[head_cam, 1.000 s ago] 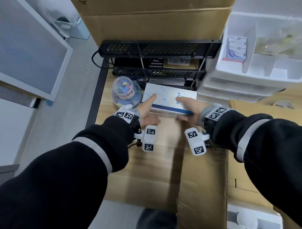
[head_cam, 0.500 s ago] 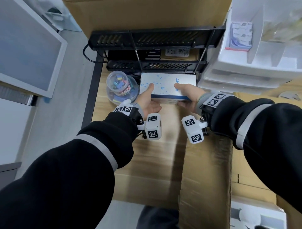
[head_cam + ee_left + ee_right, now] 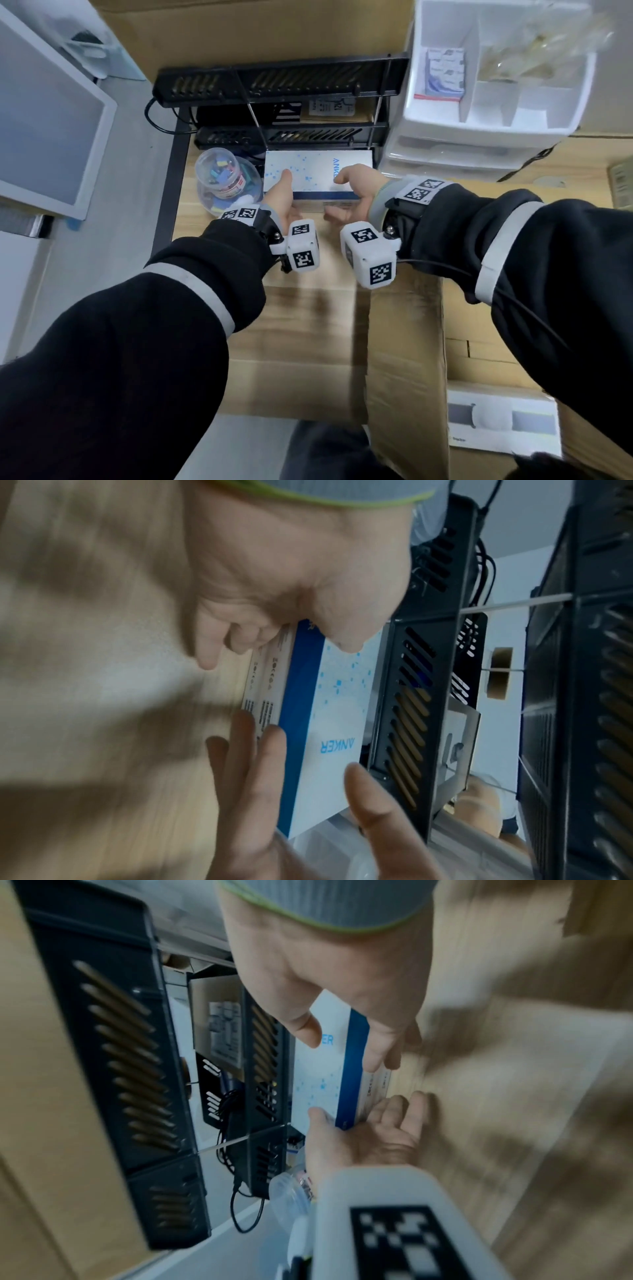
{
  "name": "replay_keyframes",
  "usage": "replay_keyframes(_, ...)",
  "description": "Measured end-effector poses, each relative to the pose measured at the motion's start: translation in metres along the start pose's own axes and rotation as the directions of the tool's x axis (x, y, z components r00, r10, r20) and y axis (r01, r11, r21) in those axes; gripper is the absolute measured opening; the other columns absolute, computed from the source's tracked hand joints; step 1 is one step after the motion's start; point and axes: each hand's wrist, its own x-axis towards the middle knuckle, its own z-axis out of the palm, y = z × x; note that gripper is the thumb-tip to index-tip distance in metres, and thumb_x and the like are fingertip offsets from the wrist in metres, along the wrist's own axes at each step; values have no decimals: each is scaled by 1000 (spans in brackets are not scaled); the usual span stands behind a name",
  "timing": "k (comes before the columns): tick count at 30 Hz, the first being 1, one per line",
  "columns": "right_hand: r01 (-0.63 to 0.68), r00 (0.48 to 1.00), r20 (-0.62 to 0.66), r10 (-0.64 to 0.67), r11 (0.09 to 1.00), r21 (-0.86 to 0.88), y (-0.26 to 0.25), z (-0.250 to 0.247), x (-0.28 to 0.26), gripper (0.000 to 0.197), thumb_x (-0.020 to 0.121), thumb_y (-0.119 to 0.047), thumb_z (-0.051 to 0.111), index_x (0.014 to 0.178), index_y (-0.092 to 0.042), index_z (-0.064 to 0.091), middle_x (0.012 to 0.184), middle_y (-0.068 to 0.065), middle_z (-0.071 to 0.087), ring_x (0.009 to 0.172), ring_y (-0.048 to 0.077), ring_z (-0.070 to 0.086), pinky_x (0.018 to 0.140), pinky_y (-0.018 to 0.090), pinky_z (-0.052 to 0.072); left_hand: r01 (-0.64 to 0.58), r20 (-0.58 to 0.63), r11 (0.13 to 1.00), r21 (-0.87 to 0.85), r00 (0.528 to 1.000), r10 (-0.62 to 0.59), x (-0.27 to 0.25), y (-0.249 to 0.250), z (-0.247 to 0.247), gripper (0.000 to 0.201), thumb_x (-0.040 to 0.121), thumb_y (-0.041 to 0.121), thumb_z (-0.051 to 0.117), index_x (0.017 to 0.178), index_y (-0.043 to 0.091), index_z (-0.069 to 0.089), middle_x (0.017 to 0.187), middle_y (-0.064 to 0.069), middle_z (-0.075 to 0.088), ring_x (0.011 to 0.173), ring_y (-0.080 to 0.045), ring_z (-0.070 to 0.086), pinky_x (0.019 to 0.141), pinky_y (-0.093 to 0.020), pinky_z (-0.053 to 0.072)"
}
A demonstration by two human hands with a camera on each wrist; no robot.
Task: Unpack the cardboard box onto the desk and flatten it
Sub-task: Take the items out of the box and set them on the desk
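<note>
Hands, left hand [image 3: 281, 202] and right hand [image 3: 354, 190], loosely cradle white box [image 3: 317, 169] at desk [image 3: 308, 315] back edge; cardboard box [image 3: 407, 342] remains unflattened.

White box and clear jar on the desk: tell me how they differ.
The white box is flat, rectangular and opaque, with blue dots and a blue side band; the clear jar is round and see-through, showing small colourful items inside. The left hand and right hand are on the box; neither touches the jar. Both sit side by side on the wooden desk before the black rack.
</note>
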Motion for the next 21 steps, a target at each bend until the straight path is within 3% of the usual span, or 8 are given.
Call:
replay_keyframes(3, -30, 994, 108, 33, 999, -26, 1, -9, -28, 47, 93, -12, 55, 136, -2, 41, 131, 27, 52, 101, 43, 67, 81, 41, 61, -8, 8, 995, 99, 1000, 7, -15, -7, 1, 95, 82, 83, 47, 147, 14, 38, 118, -20, 65, 79, -38, 72, 82, -52, 59)
replay_keyframes(5, -22, 986, 165, 26, 999, -23, -1, -15, -44, 25, 93, -13, 54, 111, 4, 51, 120, 25, 63, 89, 36, 71, 68, 39, 63, 12, 30, 975, 224, 999, -19, -22, -16, 2, 114, 64, 92, 46, 144, 11, 44, 97, -22, 68, 58, -35, 69, 64, -42, 57)
replay_keyframes(8, 26, 958, 286, -20, 1000, -16, -6, -35, -70, 14, 95, -14, 51, 95, 0, 55, 95, 23, 73, 79, 30, 74, 67, 35, 63, -50, 126, 910, 411, 992, -2, -47, -27, 16, 82, 88, 75, 43, 119, 2, 60, 83, -18, 70, 50, -24, 68, 49, -23, 52)
replay_keyframes(10, 33, 936, 352, -2, 996, -81, -4, -58, -84, 16, 96, -14, 49, 95, -1, 57, 88, 21, 74, 74, 28, 75, 65, 32, 63, -100, 172, 829, 551, 985, 5, -71, -33, 30, 58, 98, 62, 41, 95, 7, 59, 73, -6, 61, 35, -9, 50, 37, -14, 35)
replay_keyframes(12, 23, 916, 393, 77, 970, -244, 4, -86, -94, 20, 96, -13, 45, 93, -2, 61, 87, 19, 75, 74, 24, 74, 63, 29, 62, -139, 197, 760, 635, 980, 15, -86, -34, 44, 46, 97, 57, 49, 84, 13, 55, 62, 1, 50, 35, -8, 38, 36, -16, 24)
replay_keyframes(15, -32, 905, 372, 207, 904, -425, 23, -135, -105, 24, 95, -12, 43, 85, -2, 62, 81, 19, 75, 68, 24, 74, 60, 29, 61, -236, 263, 700, 674, 962, 71, -108, -32, 68, 43, 95, 55, 53, 77, 16, 53, 56, 1, 46, 41, -12, 38, 39, -20, 25)
replay_keyframes(19, -98, 909, 330, 256, 898, -428, 39, -192, -107, 19, 86, -8, 48, 86, 1, 63, 80, 22, 75, 66, 28, 75, 57, 32, 63, -298, 287, 617, 728, 950, 119, -135, -35, 99, 42, 94, 57, 56, 85, 17, 48, 58, 1, 45, 45, -13, 37, 41, -20, 26)
replay_keyframes(21, -88, 931, 290, 224, 905, -415, 45, -218, -102, 21, 92, -10, 45, 86, 0, 62, 85, 22, 74, 70, 29, 76, 62, 34, 62, -299, 267, 529, 794, 954, 137, -145, -44, 115, 45, 92, 58, 59, 92, 14, 50, 61, -2, 47, 47, -14, 39, 47, -21, 29)
